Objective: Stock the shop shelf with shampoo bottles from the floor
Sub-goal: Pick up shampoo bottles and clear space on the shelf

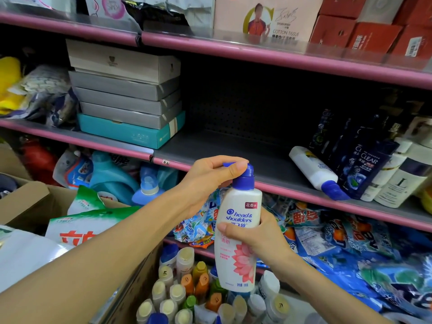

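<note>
I hold a white shampoo bottle [238,232] with a blue pump top and a pink flower label upright in front of the middle shelf [233,146]. My right hand [259,232] grips its body from behind, thumb across the label. My left hand [210,181] pinches the blue pump head on top. On the shelf to the right a similar white bottle [313,169] lies on its side against dark blue bottles [364,167] and white bottles [402,181]. Several more bottles [187,288] stand on the floor below.
Stacked grey and teal boxes [126,94] fill the shelf's left part. Detergent bags [350,242] and blue jugs [109,174] crowd the lower shelf. A cardboard box with green-white bags [77,218] stands at my left. Tissue packs and red boxes [350,31] sit on the top shelf.
</note>
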`<act>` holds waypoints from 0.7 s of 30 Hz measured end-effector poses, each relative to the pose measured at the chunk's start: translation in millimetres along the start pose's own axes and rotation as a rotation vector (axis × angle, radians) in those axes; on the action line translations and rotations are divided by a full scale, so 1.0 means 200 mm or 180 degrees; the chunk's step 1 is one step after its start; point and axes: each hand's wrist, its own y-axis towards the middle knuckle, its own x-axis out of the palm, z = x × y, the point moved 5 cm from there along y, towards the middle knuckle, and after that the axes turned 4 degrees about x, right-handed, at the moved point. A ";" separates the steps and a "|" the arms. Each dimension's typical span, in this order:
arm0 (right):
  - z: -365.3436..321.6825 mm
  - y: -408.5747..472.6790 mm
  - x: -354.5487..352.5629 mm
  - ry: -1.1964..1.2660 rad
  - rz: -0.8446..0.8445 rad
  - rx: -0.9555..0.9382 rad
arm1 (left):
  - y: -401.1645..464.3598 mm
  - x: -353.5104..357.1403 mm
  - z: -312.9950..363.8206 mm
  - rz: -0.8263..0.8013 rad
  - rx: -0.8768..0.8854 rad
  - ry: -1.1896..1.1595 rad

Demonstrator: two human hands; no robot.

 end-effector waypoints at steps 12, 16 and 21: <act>-0.32 0.41 -0.07 -0.0201 0.0607 -0.0335 | 0.02 -0.16 -0.15 0.0828 0.0068 0.1538; -0.47 0.66 -0.05 -0.0186 0.0627 -0.0473 | 0.15 -0.15 -0.12 0.0889 0.0515 0.2097; -0.62 0.97 0.03 -0.0189 0.0429 -0.0494 | 0.40 -0.20 -0.19 0.1128 0.0173 0.3184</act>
